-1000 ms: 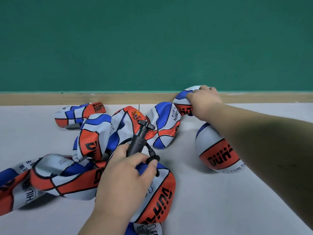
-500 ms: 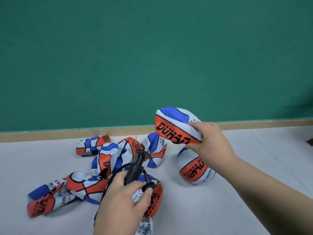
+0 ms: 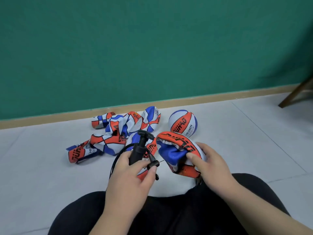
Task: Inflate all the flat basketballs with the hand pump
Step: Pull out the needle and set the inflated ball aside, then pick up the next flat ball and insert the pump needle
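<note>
Orange, blue and white rubber sits crumpled in the right hand (image 3: 213,165): a flat basketball (image 3: 176,146) held low over the floor (image 3: 237,141) near the person's knees, thumb pressed into its folded skin, the rest of the hand wrapped round it. The left hand (image 3: 128,173) grips the barrel of the black hand pump (image 3: 138,150), and its fingers (image 3: 150,170) pinch the hose end, so the thin needle (image 3: 160,161) points at the ball, just short of it. To my eye the step is seating the needle. I'd turn the ball until the valve faces it, flatten the skin around it and push straight, since a slanted thrust could bend the needle. I cannot make out the valve itself. Toward the floor's far edge lie the pile of flat balls (image 3: 118,131) and, just beside it, one round ball (image 3: 183,123). Its white panel reads "HILDREN", first letter hidden. The black brand lettering on the orange panels looks like "DUHAO", though I can't swear to it.
</note>
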